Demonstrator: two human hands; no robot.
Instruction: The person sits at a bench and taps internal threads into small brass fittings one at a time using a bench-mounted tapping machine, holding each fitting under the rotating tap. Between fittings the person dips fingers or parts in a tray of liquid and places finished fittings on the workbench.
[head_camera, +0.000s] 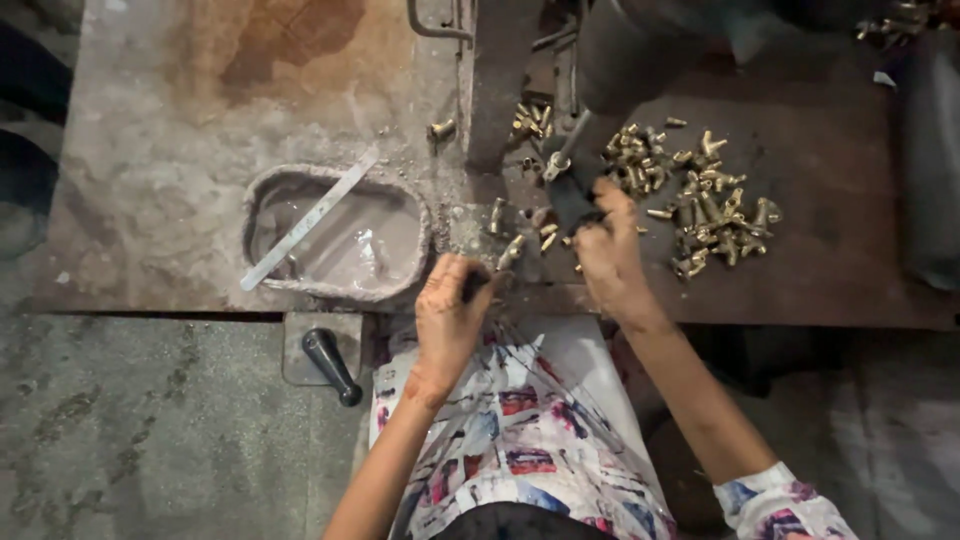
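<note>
Small brass fitting (511, 252) lies just past the left hand's fingertips, on the front lip of the bench. Its long axis runs on a slant, near end toward the left hand, far end up and to the right. Left hand is the nearer; the right sits just beyond it on the other side.

Left hand (450, 315): fingers curled together around a dark, slim thing at the fingertips; what it is I cannot tell. Tips are close to or touching the fitting's near end; contact unclear.

Right hand (608, 250): closed on a dark handle (572, 200) that rises away from the grip toward a metal lever arm (563, 152).

Beyond and right of the right hand: loose heap of brass fittings (700, 205), short, stubby, dull yellow, some with side spurs. A smaller cluster (533, 118) lies farther off.

Left of the left hand: oval trough (335, 175) sunk in the crusted grey slab, holding cloudy liquid, with a flat steel rule (308, 220) lying slantwise across it. Nearer the body, a black knobbed handle (331, 365) on a plate. Bench (830, 270) is rust-brown, pitted metal.
</note>
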